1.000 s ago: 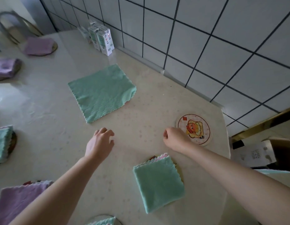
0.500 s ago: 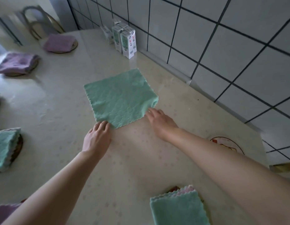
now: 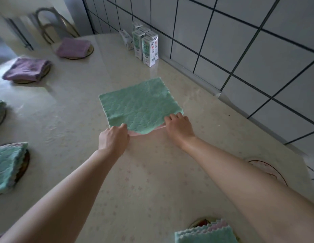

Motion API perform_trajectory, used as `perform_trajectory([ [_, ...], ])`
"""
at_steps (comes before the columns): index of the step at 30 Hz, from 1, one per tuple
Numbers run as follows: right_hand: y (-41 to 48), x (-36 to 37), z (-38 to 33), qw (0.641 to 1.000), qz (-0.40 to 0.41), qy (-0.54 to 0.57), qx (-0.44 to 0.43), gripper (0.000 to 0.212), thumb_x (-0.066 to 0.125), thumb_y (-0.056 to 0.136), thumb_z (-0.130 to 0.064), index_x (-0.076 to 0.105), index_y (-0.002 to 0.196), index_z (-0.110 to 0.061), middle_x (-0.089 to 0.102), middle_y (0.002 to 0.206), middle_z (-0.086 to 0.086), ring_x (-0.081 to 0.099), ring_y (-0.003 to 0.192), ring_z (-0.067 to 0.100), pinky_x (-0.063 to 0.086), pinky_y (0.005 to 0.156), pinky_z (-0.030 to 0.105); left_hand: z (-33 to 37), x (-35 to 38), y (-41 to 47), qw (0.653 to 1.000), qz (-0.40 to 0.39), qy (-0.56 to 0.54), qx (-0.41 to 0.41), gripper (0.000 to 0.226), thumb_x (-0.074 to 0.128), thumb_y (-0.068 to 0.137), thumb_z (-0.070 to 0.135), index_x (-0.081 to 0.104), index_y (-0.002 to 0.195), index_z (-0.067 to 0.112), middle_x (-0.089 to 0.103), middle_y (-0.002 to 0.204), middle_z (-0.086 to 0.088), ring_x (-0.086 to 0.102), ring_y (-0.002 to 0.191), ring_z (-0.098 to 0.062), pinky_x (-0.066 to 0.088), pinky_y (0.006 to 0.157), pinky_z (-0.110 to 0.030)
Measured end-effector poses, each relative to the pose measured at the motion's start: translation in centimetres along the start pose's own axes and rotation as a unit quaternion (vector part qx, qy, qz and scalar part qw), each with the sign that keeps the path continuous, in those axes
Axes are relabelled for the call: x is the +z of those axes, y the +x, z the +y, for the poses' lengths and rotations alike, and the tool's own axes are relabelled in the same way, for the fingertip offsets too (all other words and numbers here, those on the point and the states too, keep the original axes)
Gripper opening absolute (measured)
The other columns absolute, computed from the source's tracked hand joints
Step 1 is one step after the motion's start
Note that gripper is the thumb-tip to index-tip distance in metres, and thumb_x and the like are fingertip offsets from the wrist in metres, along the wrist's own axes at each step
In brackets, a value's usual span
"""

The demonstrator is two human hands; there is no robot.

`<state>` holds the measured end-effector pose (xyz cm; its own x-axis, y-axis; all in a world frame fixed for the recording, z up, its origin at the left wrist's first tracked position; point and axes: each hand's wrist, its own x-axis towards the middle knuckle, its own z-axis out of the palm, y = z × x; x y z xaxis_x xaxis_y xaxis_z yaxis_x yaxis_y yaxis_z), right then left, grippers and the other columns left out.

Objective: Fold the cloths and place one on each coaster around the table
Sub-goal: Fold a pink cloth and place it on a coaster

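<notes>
The left hand (image 3: 113,139) and right hand (image 3: 179,127) each pinched in their fingers the near edge of the green cloth (image 3: 140,106) lying on the counter (image 3: 152,181). Cartons (image 3: 147,46) stood behind it; the right forearm partly covered a coaster (image 3: 268,170).

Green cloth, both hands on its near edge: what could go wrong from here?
1. The left hand and right hand pinch the green cloth at its near corners. The edge bows between them, so the fold may land skewed.
2. The cartons stand upright beyond its far edge; a long forward sweep might tip them.
3. The bare coaster lies partly under the right forearm, which could drag it.
</notes>
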<state>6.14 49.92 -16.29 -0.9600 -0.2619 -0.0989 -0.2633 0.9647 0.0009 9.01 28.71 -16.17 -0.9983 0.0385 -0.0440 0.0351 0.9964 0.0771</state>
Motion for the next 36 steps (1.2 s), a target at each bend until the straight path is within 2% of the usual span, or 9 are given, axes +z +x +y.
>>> perform_trajectory([
  [3, 0.3, -0.4, 0.1, 0.998, 0.051, 0.038, 0.005, 0.024, 0.033, 0.099, -0.02, 0.048, 0.11, -0.004, 0.059, 0.114, 0.017, 0.046, 0.109, 0.035, 0.035, 0.084, 0.042, -1.1, -0.7, 0.4, 0.997, 0.003, -0.07, -0.045, 0.014, 0.044, 0.091, 0.024, 0.049, 0.081, 0.014, 0.053, 0.073, -0.007, 0.049, 0.064, -0.028, 0.035, 0.055, -0.029],
  [7, -1.1, -1.2, 0.9, 0.986, 0.101, 0.057, -0.123, 0.033, 0.048, 0.094, -0.038, 0.05, 0.096, -0.005, 0.063, 0.088, 0.015, 0.056, 0.083, 0.034, 0.04, 0.065, 0.04, -3.5, -2.0, -1.0, 0.992, 0.055, -0.114, -0.008, 0.009, 0.049, 0.088, 0.02, 0.054, 0.083, 0.013, 0.051, 0.073, -0.006, 0.051, 0.068, -0.029, 0.036, 0.054, -0.03],
  [10, -3.1, -1.6, 1.7, 0.982, 0.097, -0.004, -0.163, 0.016, 0.067, 0.079, -0.014, 0.054, 0.088, -0.01, 0.058, 0.077, 0.008, 0.056, 0.067, 0.029, 0.04, 0.054, 0.033, -5.5, -3.0, -2.6, 0.988, 0.09, -0.11, 0.06, 0.003, 0.055, 0.086, 0.012, 0.056, 0.083, 0.012, 0.053, 0.07, -0.002, 0.052, 0.077, -0.025, 0.04, 0.052, -0.031],
  [12, -4.4, -1.8, 2.0, 0.983, 0.089, -0.023, -0.16, 0.035, 0.074, 0.058, 0.005, 0.055, 0.081, -0.012, 0.055, 0.074, 0.006, 0.055, 0.062, 0.026, 0.035, 0.051, 0.028, -6.7, -3.5, -3.8, 0.986, 0.102, -0.096, 0.09, 0.003, 0.058, 0.084, 0.011, 0.058, 0.082, 0.012, 0.06, 0.073, -0.002, 0.055, 0.081, -0.024, 0.045, 0.052, -0.032],
  [14, -5.8, -2.0, 2.2, 0.984, 0.093, -0.02, -0.15, 0.038, 0.074, 0.052, 0.01, 0.054, 0.076, -0.013, 0.053, 0.072, 0.005, 0.054, 0.059, 0.025, 0.033, 0.049, 0.027, -7.4, -3.9, -5.3, 0.984, 0.107, -0.09, 0.108, 0.004, 0.062, 0.082, 0.009, 0.062, 0.083, 0.013, 0.063, 0.076, -0.001, 0.057, 0.082, -0.023, 0.048, 0.055, -0.033],
  [21, -13.6, -2.1, 1.9, 0.978, 0.116, 0.071, -0.16, 0.018, 0.072, 0.075, -0.003, 0.061, 0.085, -0.014, 0.058, 0.083, 0.002, 0.056, 0.073, 0.021, 0.048, 0.056, 0.031, -7.7, -3.5, -13.9, 0.98, 0.105, -0.103, 0.134, 0.019, 0.07, 0.077, 0.002, 0.071, 0.091, 0.014, 0.069, 0.085, 0.001, 0.063, 0.086, -0.021, 0.054, 0.068, -0.031],
  [27, -21.5, -0.6, 1.5, 0.974, 0.102, 0.13, -0.154, 0.031, 0.077, 0.067, 0.007, 0.066, 0.087, -0.015, 0.061, 0.084, -0.002, 0.058, 0.074, 0.017, 0.049, 0.054, 0.023, -7.0, -1.3, -23.4, 0.981, 0.064, -0.145, 0.11, 0.02, 0.058, 0.081, 0.02, 0.076, 0.088, 0.016, 0.072, 0.088, -0.001, 0.069, 0.083, -0.017, 0.047, 0.075, -0.022],
  [32, -27.7, -0.1, 1.6, 0.966, 0.072, 0.193, -0.159, 0.028, 0.075, 0.071, 0.002, 0.065, 0.092, -0.015, 0.06, 0.089, -0.004, 0.057, 0.082, 0.012, 0.05, 0.066, 0.022, -5.7, -0.8, -30.3, 0.979, 0.036, -0.187, 0.067, 0.024, 0.054, 0.085, 0.027, 0.076, 0.089, 0.019, 0.073, 0.092, 0.001, 0.069, 0.083, -0.014, 0.052, 0.071, -0.022],
  [36, -30.6, -0.6, 1.8, 0.954, 0.074, 0.255, -0.14, 0.023, 0.073, 0.076, 0.0, 0.067, 0.092, -0.015, 0.062, 0.088, -0.007, 0.059, 0.083, 0.008, 0.048, 0.075, 0.02, -5.1, -1.2, -33.4, 0.967, 0.044, -0.249, 0.005, 0.013, 0.071, 0.081, 0.01, 0.076, 0.088, 0.019, 0.071, 0.089, 0.008, 0.067, 0.081, -0.006, 0.049, 0.075, -0.017],
])
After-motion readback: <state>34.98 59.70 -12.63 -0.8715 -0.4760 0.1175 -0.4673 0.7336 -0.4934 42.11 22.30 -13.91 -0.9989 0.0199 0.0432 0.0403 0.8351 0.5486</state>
